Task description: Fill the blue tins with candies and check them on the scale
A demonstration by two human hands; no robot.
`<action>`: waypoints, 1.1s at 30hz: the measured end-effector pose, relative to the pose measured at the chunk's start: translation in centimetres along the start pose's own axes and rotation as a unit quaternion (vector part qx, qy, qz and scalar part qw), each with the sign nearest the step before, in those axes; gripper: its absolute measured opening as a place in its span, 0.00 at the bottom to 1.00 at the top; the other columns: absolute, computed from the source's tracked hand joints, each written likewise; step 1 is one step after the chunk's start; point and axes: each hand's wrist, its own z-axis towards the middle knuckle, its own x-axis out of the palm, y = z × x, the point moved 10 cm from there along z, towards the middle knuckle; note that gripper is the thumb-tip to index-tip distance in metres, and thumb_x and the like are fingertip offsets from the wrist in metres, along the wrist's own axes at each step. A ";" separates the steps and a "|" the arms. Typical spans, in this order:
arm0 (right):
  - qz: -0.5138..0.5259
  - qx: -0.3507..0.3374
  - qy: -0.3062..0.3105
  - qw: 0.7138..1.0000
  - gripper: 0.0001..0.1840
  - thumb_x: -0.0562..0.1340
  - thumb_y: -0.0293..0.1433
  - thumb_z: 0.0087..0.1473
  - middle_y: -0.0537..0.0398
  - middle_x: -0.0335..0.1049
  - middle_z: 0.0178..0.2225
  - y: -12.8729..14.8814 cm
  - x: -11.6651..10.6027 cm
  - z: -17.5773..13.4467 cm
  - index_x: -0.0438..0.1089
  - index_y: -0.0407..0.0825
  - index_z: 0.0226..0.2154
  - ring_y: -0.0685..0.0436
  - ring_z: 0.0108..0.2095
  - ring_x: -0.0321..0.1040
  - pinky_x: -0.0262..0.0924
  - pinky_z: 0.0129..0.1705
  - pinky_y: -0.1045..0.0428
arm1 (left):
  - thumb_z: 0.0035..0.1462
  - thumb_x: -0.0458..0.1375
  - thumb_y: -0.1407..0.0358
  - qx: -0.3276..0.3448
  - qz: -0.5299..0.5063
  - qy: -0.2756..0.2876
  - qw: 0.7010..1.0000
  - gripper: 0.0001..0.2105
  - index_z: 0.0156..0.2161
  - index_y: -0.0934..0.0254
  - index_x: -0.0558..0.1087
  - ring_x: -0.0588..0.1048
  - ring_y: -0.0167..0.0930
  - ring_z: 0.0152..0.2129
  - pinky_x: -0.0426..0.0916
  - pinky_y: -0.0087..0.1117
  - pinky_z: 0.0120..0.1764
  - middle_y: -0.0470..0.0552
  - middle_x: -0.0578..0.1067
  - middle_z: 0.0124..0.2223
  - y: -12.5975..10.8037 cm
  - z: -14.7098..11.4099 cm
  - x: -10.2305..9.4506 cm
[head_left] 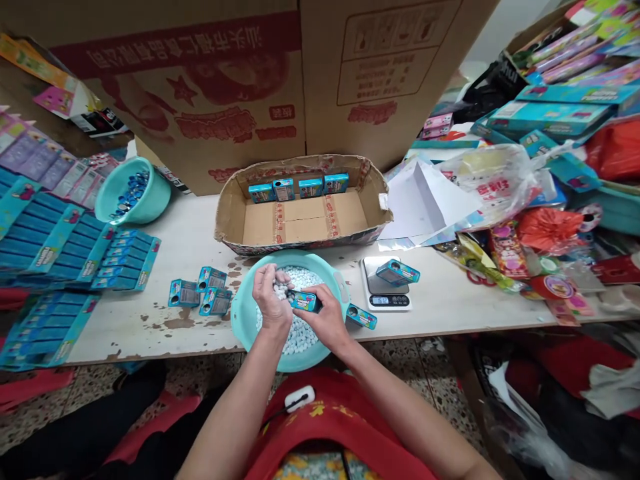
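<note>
A turquoise basin (239, 320) full of small white candies (300, 337) stands at the table's front edge. Above it my left hand (273, 293) is cupped round a small heap of the candies. My right hand (327, 317) grips a small blue candy box (304, 301), tilted with one end against the left palm. Right of the basin, another blue box lies on a digital kitchen scale (385, 283) with a lit display. A further blue box (361, 317) rests by the basin's right rim. Three more blue boxes (184, 293) stand to the left.
Behind the basin is a low cardboard tray (305, 243) with several blue boxes along its back wall. Stacked blue display cartons (45, 233) and a turquoise bowl (155, 200) occupy the left. Bags and packaging (500, 180) crowd the right; a large carton (250, 80) rises behind.
</note>
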 end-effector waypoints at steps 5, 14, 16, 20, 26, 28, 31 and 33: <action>0.007 0.008 -0.023 1.000 0.18 0.70 0.28 0.41 0.55 0.67 0.37 -0.5 -1.1 0.0 0.70 0.51 0.38 0.43 0.41 0.67 0.61 0.44 0.48 | 0.51 0.58 0.62 0.014 0.013 0.011 1.000 0.08 0.33 0.63 0.65 0.64 0.24 0.18 0.56 0.23 0.19 0.41 0.60 0.20 0.3 0.1 0.8; -0.020 -0.023 -0.011 0.999 0.18 0.69 0.23 0.40 0.54 0.67 0.36 0.4 -1.6 0.3 0.69 0.50 0.37 0.43 0.40 0.66 0.62 0.42 0.49 | 0.50 0.60 0.61 0.053 0.058 -0.020 0.997 0.11 0.30 0.63 0.63 0.64 0.24 0.18 0.54 0.23 0.18 0.40 0.60 0.20 0.6 -0.5 1.2; -0.014 -0.013 -0.005 1.000 0.18 0.69 0.23 0.39 0.55 0.67 0.36 0.1 -2.1 0.5 0.70 0.50 0.37 0.43 0.40 0.66 0.62 0.43 0.49 | 0.49 0.61 0.60 0.024 0.046 -0.008 0.999 0.13 0.29 0.63 0.61 0.61 0.22 0.16 0.50 0.22 0.17 0.39 0.58 0.19 0.7 -0.4 1.7; 0.046 0.020 0.000 0.999 0.19 0.71 0.29 0.38 0.57 0.68 0.36 -0.4 -4.1 0.9 0.71 0.51 0.37 0.44 0.40 0.67 0.62 0.45 0.49 | 0.50 0.60 0.57 -0.027 0.060 0.029 0.997 0.14 0.30 0.62 0.60 0.58 0.22 0.15 0.46 0.22 0.16 0.39 0.54 0.20 0.9 0.3 2.2; 0.143 0.031 0.043 0.988 0.22 0.72 0.41 0.37 0.56 0.70 0.39 -0.1 -11.3 -1.3 0.73 0.53 0.38 0.43 0.42 0.69 0.64 0.45 0.48 | 0.49 0.56 0.49 0.110 0.501 0.149 0.846 0.17 0.37 0.59 0.69 0.71 0.35 0.34 0.64 0.32 0.32 0.50 0.70 0.32 2.4 0.8 0.2; 0.111 0.054 -0.020 0.992 0.23 0.72 0.40 0.37 0.55 0.71 0.39 -1.7 -16.7 -2.8 0.73 0.53 0.38 0.42 0.41 0.69 0.65 0.44 0.48 | 0.45 0.60 0.50 0.109 0.620 0.212 0.747 0.22 0.44 0.59 0.71 0.68 0.43 0.46 0.64 0.39 0.43 0.57 0.71 0.45 5.6 0.9 -1.4; 0.036 0.119 -0.200 0.972 0.22 0.70 0.39 0.40 0.54 0.72 0.36 -6.9 -26.4 -5.4 0.71 0.51 0.40 0.43 0.36 0.70 0.65 0.39 0.47 | 0.51 0.52 0.47 0.109 0.777 0.201 0.587 0.30 0.52 0.67 0.67 0.64 0.50 0.51 0.61 0.48 0.48 0.66 0.68 0.52 9.2 1.6 -4.8; 0.009 0.150 -0.316 0.937 0.25 0.70 0.39 0.39 0.53 0.72 0.34 -11.3 -31.6 -6.7 0.69 0.49 0.41 0.43 0.34 0.69 0.65 0.38 0.46 | 0.53 0.47 0.46 0.092 0.831 0.159 0.525 0.32 0.51 0.73 0.66 0.66 0.52 0.48 0.62 0.49 0.44 0.70 0.68 0.49 10.7 1.8 -6.7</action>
